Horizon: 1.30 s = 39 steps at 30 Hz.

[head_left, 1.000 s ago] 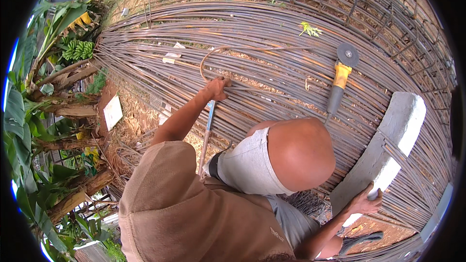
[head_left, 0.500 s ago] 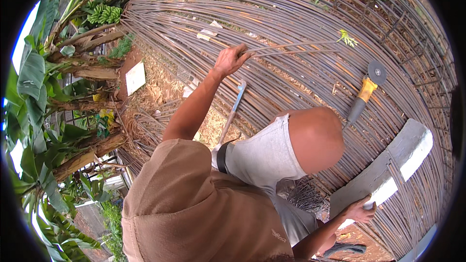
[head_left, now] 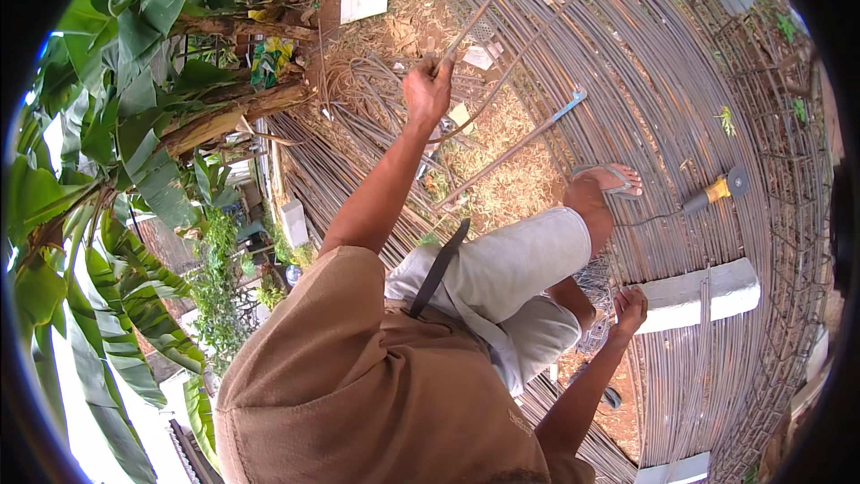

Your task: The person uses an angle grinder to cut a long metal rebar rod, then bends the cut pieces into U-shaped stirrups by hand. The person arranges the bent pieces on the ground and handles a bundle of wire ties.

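Note:
My left hand (head_left: 427,90) is closed around a thin steel rod (head_left: 488,4), which runs up and away past the top edge of the view. A second, curved rod (head_left: 515,67) passes close to that hand; whether it is gripped too is unclear. Low on the right, my right hand (head_left: 631,309) has its fingers curled, beside the near end of a pale concrete-like slab (head_left: 699,296). What those fingers hold, if anything, is too small to make out. Several cut rods (head_left: 705,300) lie across the slab.
Long steel bars (head_left: 663,63) cover the ground, with my sandalled foot (head_left: 618,181) on them. A yellow angle grinder (head_left: 717,190) with a cord lies to the right. A blue-ended bar tool (head_left: 564,108) rests ahead. Rebar cages (head_left: 788,125) line the far right, banana plants (head_left: 134,116) the left.
My view has swung and risen, and my leg has straightened somewhat. My left hand still grips the rod, now angled upward. My right hand has shifted to the slab's near end, fingers more curled.

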### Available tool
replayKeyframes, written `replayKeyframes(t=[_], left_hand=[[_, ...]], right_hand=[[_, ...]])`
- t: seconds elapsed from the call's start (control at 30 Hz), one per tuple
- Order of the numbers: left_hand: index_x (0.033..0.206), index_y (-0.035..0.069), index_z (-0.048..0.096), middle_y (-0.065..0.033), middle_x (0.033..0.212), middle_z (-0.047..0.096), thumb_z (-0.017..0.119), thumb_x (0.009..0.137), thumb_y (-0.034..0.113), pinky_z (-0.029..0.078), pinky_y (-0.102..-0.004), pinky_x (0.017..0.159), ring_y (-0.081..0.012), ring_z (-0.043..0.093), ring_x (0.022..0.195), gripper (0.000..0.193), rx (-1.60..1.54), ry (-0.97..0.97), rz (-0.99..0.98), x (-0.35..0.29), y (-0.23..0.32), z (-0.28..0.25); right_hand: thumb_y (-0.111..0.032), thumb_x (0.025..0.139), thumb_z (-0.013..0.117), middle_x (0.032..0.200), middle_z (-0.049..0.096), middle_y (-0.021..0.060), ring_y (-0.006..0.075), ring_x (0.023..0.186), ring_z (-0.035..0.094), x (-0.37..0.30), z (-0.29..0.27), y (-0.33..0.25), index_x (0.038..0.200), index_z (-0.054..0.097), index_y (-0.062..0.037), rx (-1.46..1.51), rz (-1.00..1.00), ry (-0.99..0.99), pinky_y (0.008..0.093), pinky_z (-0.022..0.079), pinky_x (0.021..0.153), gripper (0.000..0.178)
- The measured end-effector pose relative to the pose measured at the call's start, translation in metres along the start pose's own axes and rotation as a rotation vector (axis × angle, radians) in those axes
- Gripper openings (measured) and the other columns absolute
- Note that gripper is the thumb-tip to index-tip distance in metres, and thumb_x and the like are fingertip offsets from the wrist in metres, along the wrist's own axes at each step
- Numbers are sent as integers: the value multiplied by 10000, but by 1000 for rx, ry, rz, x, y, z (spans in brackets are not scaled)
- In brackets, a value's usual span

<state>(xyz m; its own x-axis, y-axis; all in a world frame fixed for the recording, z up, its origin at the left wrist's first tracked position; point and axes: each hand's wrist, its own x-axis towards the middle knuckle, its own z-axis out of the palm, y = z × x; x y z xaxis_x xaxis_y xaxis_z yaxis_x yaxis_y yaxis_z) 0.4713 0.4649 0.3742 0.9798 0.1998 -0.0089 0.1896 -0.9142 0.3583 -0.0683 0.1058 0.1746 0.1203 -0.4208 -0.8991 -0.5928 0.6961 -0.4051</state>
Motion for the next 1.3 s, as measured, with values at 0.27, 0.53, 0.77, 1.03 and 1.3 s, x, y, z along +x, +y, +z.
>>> replayKeyframes(t=[0.27, 0.53, 0.77, 1.03, 1.3], left_hand=[[1442, 18, 585, -276, 1387, 675, 849, 853, 702, 548, -516, 1048, -419, 678, 1266, 941, 318, 552, -491, 110, -274, -326], [963, 31, 736, -87, 867, 778, 917, 875, 330, 589, -415, 824, -253, 724, 802, 359, -102, 26, -595, -103, -367, -241], [927, 106, 844, -162, 955, 826, 831, 880, 417, 622, -453, 896, -321, 804, 952, 314, -14, -858, -177, -243, -284, -112], [1060, -18, 789, -70, 901, 797, 798, 971, 148, 578, -316, 770, -150, 720, 810, 188, -700, -585, -393, 13, -117, -88], [1055, -6, 766, -85, 931, 785, 761, 964, 135, 562, -321, 689, -162, 738, 811, 169, -896, -391, -446, 213, -38, -111]], right_hand=[[-249, 1078, 698, 1007, 779, 74, 172, 814, 760, -194, 107, -32, 1236, 723, -89, -62, 9, -319, 289, 607, 698, 226], [-300, 1035, 687, 1074, 777, 98, 225, 897, 760, -238, -9, 9, 1260, 713, -67, -171, 66, -65, 379, 639, 821, 326], [-347, 1046, 655, 1222, 763, 149, 277, 1046, 756, -287, -45, -13, 1427, 675, -33, -93, 132, 111, 416, 629, 931, 494], [-378, 1113, 600, 675, 607, 33, 265, 678, 777, -283, 55, -84, 1304, 711, 72, -260, 63, -44, 341, 613, 615, 502], [-77, 1051, 453, 1015, 784, 276, 370, 737, 797, -238, 227, -331, 1600, 399, -39, -193, -355, -172, 455, 689, 714, 552]])
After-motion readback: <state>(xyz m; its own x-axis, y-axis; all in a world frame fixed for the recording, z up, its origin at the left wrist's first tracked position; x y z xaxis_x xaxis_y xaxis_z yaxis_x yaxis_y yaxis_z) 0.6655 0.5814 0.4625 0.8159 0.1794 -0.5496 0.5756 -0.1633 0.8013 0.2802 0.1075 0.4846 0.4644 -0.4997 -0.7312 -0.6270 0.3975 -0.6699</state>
